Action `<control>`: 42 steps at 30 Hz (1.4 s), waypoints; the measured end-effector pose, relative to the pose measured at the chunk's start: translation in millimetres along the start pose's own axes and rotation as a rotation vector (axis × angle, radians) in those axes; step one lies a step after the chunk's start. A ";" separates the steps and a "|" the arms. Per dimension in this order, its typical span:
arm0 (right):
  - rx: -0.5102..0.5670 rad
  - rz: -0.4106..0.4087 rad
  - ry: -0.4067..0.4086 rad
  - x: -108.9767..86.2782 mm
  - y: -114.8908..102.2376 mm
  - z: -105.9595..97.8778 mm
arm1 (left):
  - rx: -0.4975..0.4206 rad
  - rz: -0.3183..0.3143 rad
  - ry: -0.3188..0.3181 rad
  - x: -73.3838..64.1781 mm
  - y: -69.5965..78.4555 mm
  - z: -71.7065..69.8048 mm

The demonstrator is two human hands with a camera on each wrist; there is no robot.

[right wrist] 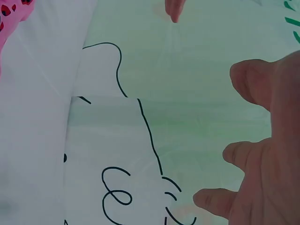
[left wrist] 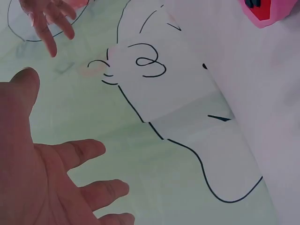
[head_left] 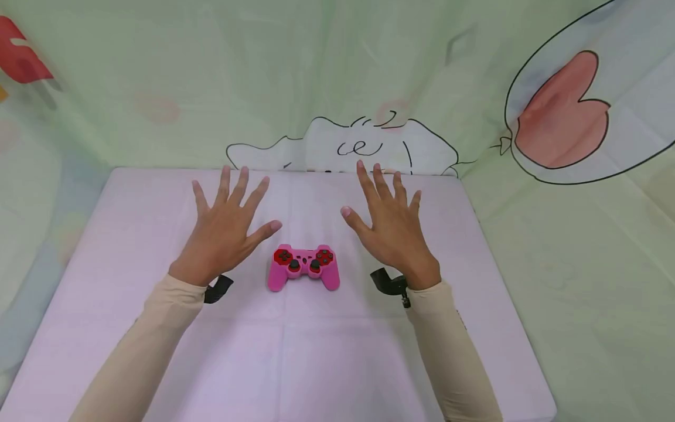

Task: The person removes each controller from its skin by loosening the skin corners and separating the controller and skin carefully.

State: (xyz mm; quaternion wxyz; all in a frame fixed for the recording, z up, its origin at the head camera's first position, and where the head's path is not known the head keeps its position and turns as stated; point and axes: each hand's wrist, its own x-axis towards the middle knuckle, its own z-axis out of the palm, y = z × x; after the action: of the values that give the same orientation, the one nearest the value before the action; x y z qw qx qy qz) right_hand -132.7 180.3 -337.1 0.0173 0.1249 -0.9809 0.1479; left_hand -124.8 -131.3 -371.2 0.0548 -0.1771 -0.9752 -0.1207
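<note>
A pink game controller [head_left: 304,267] with red button areas and black thumbsticks lies face up on the table, its two grips toward the person. To its upper left, my left hand [head_left: 221,231] hovers palm down with fingers spread and straight, holding nothing. On the other side, my right hand [head_left: 392,228] is held the same way, fingers fanned apart and free of any object. In the left wrist view a corner of the controller [left wrist: 269,10] shows at the top right; the right wrist view catches part of the controller [right wrist: 13,18] at the top left.
A pale pinkish-white table [head_left: 327,363] spreads under both arms. Behind it hangs a light green cloth backdrop [head_left: 237,76] with a line-drawn white figure and a balloon [head_left: 561,111] bearing a red heart. Black wrist mounts [head_left: 389,282] stick out by the sleeves.
</note>
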 end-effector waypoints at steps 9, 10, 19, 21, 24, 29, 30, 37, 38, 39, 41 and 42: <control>0.038 -0.015 0.005 -0.5 2.0 18.8 | -0.035 -0.008 0.004 -3.7 -1.8 15.7; 0.044 -0.018 0.006 -0.7 2.0 21.1 | -0.035 -0.010 0.006 -4.1 -2.2 17.8; 0.100 -0.062 0.025 -3.1 4.8 40.5 | -0.073 0.005 0.032 -8.2 -4.2 36.7; 0.115 -0.069 0.029 -3.3 6.0 45.3 | -0.090 0.011 0.031 -9.3 -4.6 40.6; 0.134 -0.075 0.036 -3.7 7.2 52.0 | -0.103 0.012 0.029 -10.4 -5.0 46.6; 0.156 -0.074 0.046 -5.5 8.3 59.3 | -0.122 0.016 0.044 -11.6 -5.1 55.8; 0.159 -0.072 0.048 -6.0 8.5 60.7 | -0.125 0.018 0.049 -12.1 -4.9 57.5; 0.192 -0.060 0.045 -7.2 8.1 71.1 | -0.176 0.044 0.092 -16.2 -3.6 68.7; 0.200 -0.055 0.043 -7.3 8.1 72.4 | -0.191 0.044 0.092 -16.9 -2.9 69.9; 0.208 -0.050 0.041 -7.4 8.1 73.7 | -0.208 0.043 0.090 -17.6 -2.4 71.1; 0.221 -0.040 0.035 -7.5 8.3 76.2 | -0.240 0.035 0.078 -19.0 -1.3 73.3; 0.227 -0.036 0.030 -7.6 8.5 77.6 | -0.256 0.029 0.073 -19.6 -0.8 74.3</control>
State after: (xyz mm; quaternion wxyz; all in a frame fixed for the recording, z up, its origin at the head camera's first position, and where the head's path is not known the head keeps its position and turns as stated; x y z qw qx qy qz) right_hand -127.2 167.2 -414.3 0.0204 0.1414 -0.9551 0.2596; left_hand -111.6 -119.6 -446.0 0.0690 -0.1923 -0.9465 -0.2498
